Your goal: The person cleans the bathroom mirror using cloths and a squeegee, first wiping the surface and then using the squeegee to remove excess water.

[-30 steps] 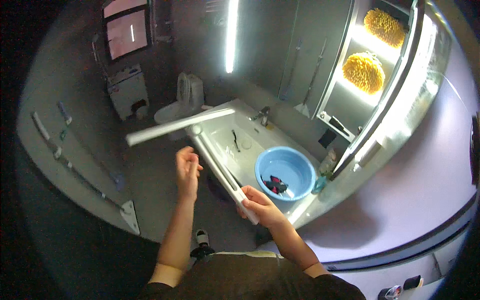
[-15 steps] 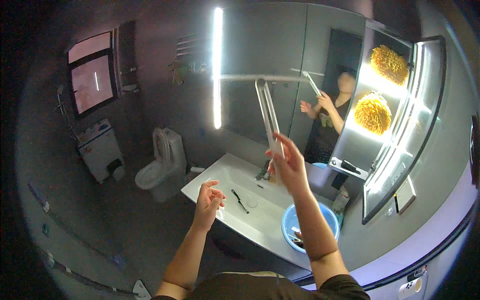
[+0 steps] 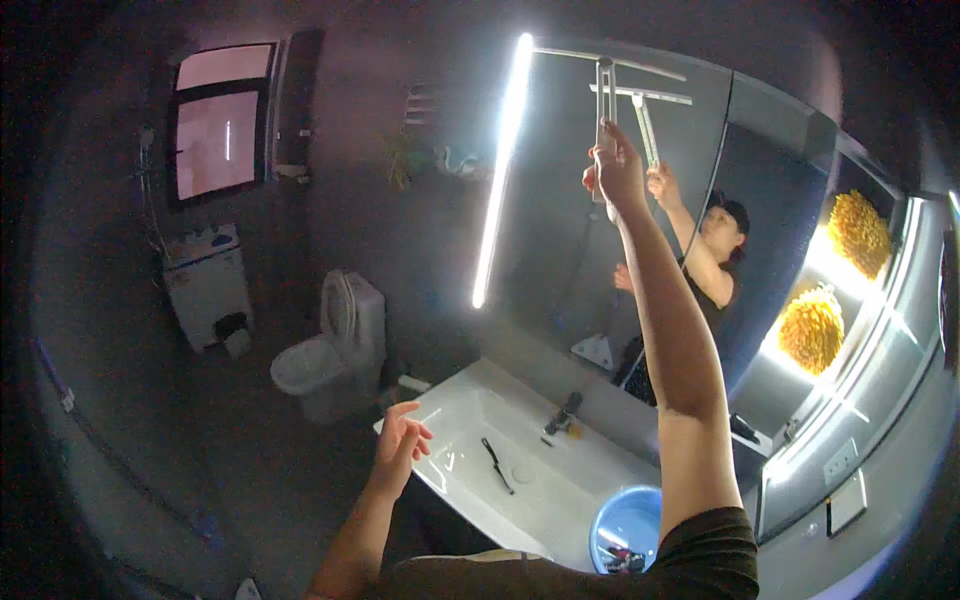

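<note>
My right hand [image 3: 618,180] is raised high, its fingers wrapped round the pale handle of a squeegee [image 3: 605,90]. The long thin blade lies near the top of the mirror cabinet [image 3: 565,190], and the squeegee's reflection shows beside it. Over the near left corner of the white sink [image 3: 545,500] hovers my left hand [image 3: 400,448], fingers loosely bent and apart, with nothing in it. A slim black tool [image 3: 497,466] lies in the sink, its exact kind too small to tell.
A blue basin [image 3: 606,520] with small items stands at the sink's right end, partly behind my right arm. The faucet [image 3: 563,412] is at the back of the sink. A lit strip [image 3: 503,170] runs down the mirror's left edge. A toilet [image 3: 345,330] stands to the left.
My right hand has moved upward with the squeegee, from low before the mirror to near its top. My left hand stays by the sink's left end. The view has tilted up and left.
</note>
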A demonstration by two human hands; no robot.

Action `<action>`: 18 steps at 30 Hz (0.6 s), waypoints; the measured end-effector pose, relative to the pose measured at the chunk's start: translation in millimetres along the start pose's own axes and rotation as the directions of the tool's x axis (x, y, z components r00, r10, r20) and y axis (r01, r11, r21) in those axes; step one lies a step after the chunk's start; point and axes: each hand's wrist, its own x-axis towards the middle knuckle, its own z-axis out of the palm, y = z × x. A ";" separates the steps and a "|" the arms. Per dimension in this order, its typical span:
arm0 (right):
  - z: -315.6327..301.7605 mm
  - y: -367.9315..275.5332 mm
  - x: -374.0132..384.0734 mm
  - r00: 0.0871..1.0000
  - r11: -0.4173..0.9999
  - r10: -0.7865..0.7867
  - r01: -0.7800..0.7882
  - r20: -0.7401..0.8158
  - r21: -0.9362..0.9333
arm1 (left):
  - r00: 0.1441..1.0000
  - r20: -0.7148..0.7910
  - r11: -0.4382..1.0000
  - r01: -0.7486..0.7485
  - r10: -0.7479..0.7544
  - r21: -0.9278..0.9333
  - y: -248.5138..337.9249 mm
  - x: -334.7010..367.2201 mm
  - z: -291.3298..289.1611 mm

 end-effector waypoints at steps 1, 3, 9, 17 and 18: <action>7.0 5.7 12.3 1.000 1.000 -0.009 0.009 -0.006 -0.007 | 1.000 -0.005 1.000 -0.003 0.003 0.005 -5.0 -5.3 -4.7; 19.9 16.4 33.3 1.000 1.000 -0.025 0.024 -0.014 -0.014 | 0.999 -0.007 0.999 0.040 -0.040 -0.004 -13.8 -3.6 -15.8; 45.9 39.3 86.9 0.990 0.979 -0.036 0.007 -0.140 -0.204 | 0.999 -0.018 0.998 0.029 -0.028 0.053 -24.6 36.3 -55.1; 67.6 67.2 108.6 0.983 0.980 -0.052 0.016 -0.178 -0.198 | 0.987 0.160 0.999 -0.028 0.023 0.030 -42.6 91.9 -101.2; 71.7 67.4 109.6 0.982 0.978 -0.055 0.017 -0.178 -0.207 | 0.985 0.173 0.999 -0.032 0.026 0.034 -44.3 97.5 -106.3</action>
